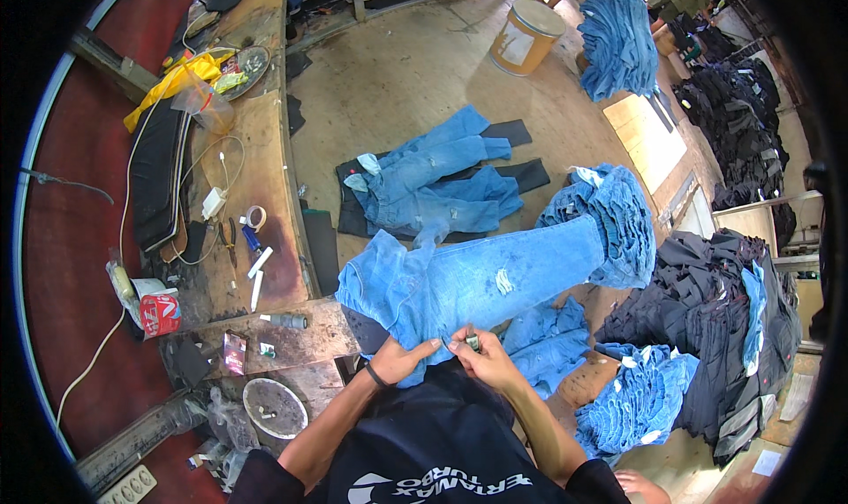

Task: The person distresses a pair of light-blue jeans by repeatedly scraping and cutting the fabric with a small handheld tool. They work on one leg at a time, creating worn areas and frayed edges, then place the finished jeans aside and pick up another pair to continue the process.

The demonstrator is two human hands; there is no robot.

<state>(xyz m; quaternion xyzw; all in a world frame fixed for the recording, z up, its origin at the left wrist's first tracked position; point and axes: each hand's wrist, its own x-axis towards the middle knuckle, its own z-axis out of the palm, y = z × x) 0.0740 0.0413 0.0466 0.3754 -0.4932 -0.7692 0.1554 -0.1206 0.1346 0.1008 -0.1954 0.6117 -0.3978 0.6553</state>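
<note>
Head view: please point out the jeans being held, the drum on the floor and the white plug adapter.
Held jeans [477, 272]: head view, on the outstretched leg.
Drum [528, 46]: head view, on its side.
White plug adapter [214, 203]: head view, on its body.

One fisheye view is taken from head height, angled downward and forward. The left hand [402, 363] and right hand [483, 359] are framed close, below centre; the tabletop [256, 159] is covered at left, the floor [380, 80] farther off.
</note>
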